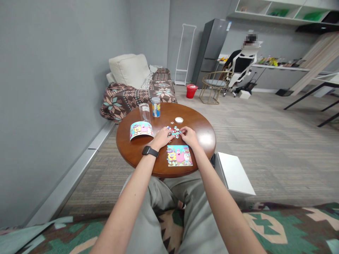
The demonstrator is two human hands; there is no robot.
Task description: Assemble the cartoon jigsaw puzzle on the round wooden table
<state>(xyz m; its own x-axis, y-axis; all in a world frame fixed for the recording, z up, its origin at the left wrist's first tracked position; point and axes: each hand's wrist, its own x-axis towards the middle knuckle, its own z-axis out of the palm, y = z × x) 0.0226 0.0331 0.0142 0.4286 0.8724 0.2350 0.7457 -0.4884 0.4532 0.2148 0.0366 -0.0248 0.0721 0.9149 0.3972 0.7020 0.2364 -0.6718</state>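
On the round, glossy brown wooden table [205,130], a bowed, colourful cartoon-printed sheet [141,129] stands leftmost, before a clear, see-through cylinder [144,114]. Just beside that is a blue-and-yellow cylindrical can with a grey top [156,107]. The left hand [162,137], black watch [150,151] on its wrist, has its fingers bent at the small, mostly light-blue jigsaw pieces [176,132], which lie between both hands. Beyond them sits a round white-faced lid [179,120]; nearer, a flat cartoon-printed card [180,156]. The right hand [189,136] has its fingertips drawn together at the pieces; whether either grip holds one, I cannot tell.
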